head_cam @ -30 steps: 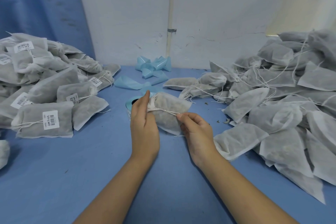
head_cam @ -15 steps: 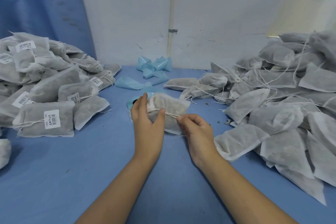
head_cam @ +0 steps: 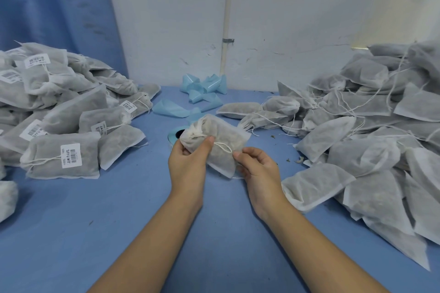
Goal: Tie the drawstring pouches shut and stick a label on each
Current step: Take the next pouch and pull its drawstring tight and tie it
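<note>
A grey-white drawstring pouch (head_cam: 222, 140) is held above the middle of the blue table, its gathered neck pointing left. My left hand (head_cam: 188, 164) grips that neck, thumb pressed on the white drawstring (head_cam: 223, 146). My right hand (head_cam: 258, 166) pinches the string's loop end at the pouch's lower right corner. The blue label roll (head_cam: 173, 137) sits just behind the pouch, mostly hidden by it.
A pile of tied, barcode-labelled pouches (head_cam: 64, 123) fills the left side. A larger heap of unlabelled pouches (head_cam: 362, 140) with loose strings covers the right. Crumpled blue backing strips (head_cam: 202, 93) lie at the back by the white wall. Blue table surface (head_cam: 119, 209) lies in front.
My left hand has turned from upright fingers against the neck to a grip around it with the thumb on the string. The pouch has lifted slightly; my right hand keeps hold of the string.
</note>
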The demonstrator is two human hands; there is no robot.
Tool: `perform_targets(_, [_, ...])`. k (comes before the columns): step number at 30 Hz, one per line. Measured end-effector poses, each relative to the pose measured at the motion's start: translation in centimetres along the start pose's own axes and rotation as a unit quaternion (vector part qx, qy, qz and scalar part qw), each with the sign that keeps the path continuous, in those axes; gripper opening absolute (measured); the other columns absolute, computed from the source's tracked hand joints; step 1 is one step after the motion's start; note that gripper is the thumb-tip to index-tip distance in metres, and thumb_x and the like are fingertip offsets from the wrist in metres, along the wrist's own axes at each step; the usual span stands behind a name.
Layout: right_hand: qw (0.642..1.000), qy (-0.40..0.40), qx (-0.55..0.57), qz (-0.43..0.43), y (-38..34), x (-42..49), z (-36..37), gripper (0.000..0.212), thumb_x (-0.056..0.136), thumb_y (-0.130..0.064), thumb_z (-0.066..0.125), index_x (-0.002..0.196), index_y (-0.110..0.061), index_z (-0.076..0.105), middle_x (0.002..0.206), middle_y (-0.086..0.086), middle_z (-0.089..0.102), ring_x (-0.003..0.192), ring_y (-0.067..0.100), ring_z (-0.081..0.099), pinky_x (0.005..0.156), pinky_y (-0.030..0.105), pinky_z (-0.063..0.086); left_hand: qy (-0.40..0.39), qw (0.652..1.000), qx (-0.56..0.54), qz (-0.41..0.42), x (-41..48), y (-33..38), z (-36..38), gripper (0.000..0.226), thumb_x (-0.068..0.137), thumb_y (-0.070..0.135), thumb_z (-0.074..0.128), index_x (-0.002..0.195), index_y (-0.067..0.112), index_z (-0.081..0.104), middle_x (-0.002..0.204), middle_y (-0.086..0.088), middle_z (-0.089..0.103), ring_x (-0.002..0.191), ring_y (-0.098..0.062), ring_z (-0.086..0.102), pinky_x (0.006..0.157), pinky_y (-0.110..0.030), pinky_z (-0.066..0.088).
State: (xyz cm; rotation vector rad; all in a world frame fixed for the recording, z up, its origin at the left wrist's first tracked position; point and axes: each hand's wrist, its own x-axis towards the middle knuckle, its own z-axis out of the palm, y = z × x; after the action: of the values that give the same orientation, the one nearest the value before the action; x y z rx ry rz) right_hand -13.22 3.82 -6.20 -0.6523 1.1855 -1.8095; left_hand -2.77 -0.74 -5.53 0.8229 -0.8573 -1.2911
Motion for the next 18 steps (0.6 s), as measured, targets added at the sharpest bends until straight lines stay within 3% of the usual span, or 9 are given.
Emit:
perform_targets(3, [1.000, -0.005, 0.027, 0.007, -0.01, 0.09, 0.11, 0.019, 0.083, -0.002, 0.066, 0.098, -0.010, 0.057, 0.081, 0.003, 0.066, 0.079, 0.018, 0.062, 0.081, 0.029, 0.049, -0.007, 1.000, -0.010, -0.001, 0.13, 0.01, -0.09, 0.019, 0.077, 0.007, 0.075, 0.088, 0.020, 0.067, 0.079, 0.011, 0.073, 0.077, -0.006, 0.069, 0.067, -0.019, 0.054])
perform_targets(6, [1.000, -0.018, 0.012, 0.020, -0.05, 0.16, 0.08, 0.036, 0.084, -0.016, 0.068, 0.115, -0.013, 0.050, 0.102, 0.005, 0.069, 0.094, 0.020, 0.067, 0.089, 0.031, 0.052, -0.012, 1.000, -0.011, -0.003, 0.14, -0.05, -0.11, 0.021, 0.077, 0.005, 0.075, 0.089, 0.020, 0.068, 0.085, 0.005, 0.074, 0.082, -0.011, 0.069, 0.072, -0.024, 0.055])
perform_targets(10, [0.997, -0.066, -0.035, 0.008, -0.21, -0.33, 0.27, 0.030, 0.085, -0.014, 0.068, 0.112, -0.011, 0.056, 0.094, 0.000, 0.075, 0.089, 0.015, 0.071, 0.071, 0.019, 0.055, -0.034, 0.999, -0.016, -0.006, -0.08, -0.11, 0.11, 0.020, 0.078, 0.004, 0.074, 0.092, 0.016, 0.068, 0.089, 0.000, 0.074, 0.084, -0.014, 0.069, 0.076, -0.030, 0.054])
perform_targets(14, [0.996, -0.075, -0.044, -0.006, -0.32, -0.55, 0.17, 0.028, 0.088, -0.004, 0.063, 0.114, 0.002, 0.060, 0.104, 0.014, 0.072, 0.095, 0.022, 0.069, 0.082, 0.026, 0.055, -0.030, 0.998, -0.033, -0.040, -0.07, -0.25, 0.11, 0.019, 0.079, 0.004, 0.072, 0.096, 0.011, 0.068, 0.096, -0.007, 0.073, 0.091, -0.020, 0.069, 0.082, -0.035, 0.054])
perform_targets(18, [0.995, -0.072, -0.062, -0.016, -0.14, -0.67, 0.14, 0.024, 0.088, -0.003, 0.063, 0.112, 0.002, 0.063, 0.105, 0.015, 0.072, 0.101, 0.028, 0.068, 0.091, 0.034, 0.053, -0.039, 0.992, -0.071, -0.094, -0.14, -0.54, 0.24, 0.016, 0.085, 0.007, 0.068, 0.100, 0.009, 0.067, 0.097, -0.007, 0.073, 0.090, -0.019, 0.070, 0.080, -0.031, 0.054])
